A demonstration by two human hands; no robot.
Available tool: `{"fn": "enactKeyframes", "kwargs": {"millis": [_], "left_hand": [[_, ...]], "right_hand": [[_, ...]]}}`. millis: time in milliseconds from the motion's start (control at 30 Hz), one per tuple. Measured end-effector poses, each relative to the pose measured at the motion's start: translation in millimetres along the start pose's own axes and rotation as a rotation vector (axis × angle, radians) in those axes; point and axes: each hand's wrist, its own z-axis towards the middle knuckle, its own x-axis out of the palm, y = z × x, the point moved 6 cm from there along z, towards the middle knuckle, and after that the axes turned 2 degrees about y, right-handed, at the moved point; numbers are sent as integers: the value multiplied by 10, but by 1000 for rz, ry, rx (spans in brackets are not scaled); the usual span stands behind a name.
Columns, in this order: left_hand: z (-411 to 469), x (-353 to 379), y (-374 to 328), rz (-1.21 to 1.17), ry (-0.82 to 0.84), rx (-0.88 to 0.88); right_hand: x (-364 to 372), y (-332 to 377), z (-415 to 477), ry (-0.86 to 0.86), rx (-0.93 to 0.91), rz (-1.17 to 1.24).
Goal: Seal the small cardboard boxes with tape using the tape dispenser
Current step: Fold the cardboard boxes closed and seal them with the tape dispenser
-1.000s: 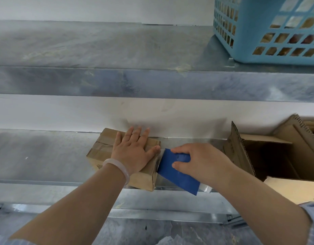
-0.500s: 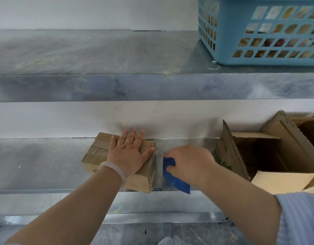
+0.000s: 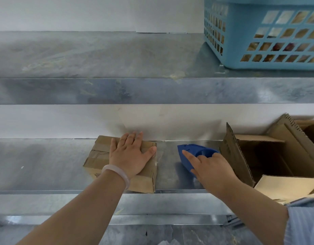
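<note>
lower shelf (image 3: 38, 165): bare metal on the left stretch; that is your open room for sliding the box.
small box (image 3: 99, 154): mid-shelf, near corner right at the front edge, back corner close to the wall. Flaps down, tape strips across the top. Clear film seems to show at its right edge, too faint to confirm.
left hand (image 3: 129, 156): grip flat and open, palm and straight fingers pressing the box top, thumb out to the right top edge. Holds nothing; my read is you're pinning the flaps and stopping the box skidding.
gap: narrow strip of bare shelf between box and dispenser, the two apart.
tape dispenser (image 3: 191, 151): blue, lying on the shelf just left of the carton wall, near end hidden under your hand.
right hand (image 3: 212, 168): index finger straight along the dispenser's side, other fingers bent over its near end. Cannot tell if the grip clamps it or only rests.
open carton (image 3: 258, 152): flaps up, walls off the right; no swing room there.
basket (image 3: 241, 32): upper shelf, right end, clear of the work.
</note>
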Motion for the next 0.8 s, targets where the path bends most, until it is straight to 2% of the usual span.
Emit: {"fn": "enactKeyframes", "kwargs": {"millis": [133, 267, 433, 533, 733, 800], "left_hand": [[-2, -10, 18, -23, 18, -18], [8, -28, 40, -91, 47, -29], [-1, -58, 77, -156, 77, -17], [-4, -70, 177, -106, 76, -35], [-33, -185, 395, 10, 11, -1], [-28, -193, 421, 31, 14, 34]], "right_hand": [[311, -16, 20, -70, -75, -81], [578, 159, -45, -65, -175, -101], [761, 248, 19, -94, -65, -59], [899, 318, 99, 31, -32, 75], [963, 366, 95, 45, 63, 141], [819, 392, 50, -16, 84, 159]]}}
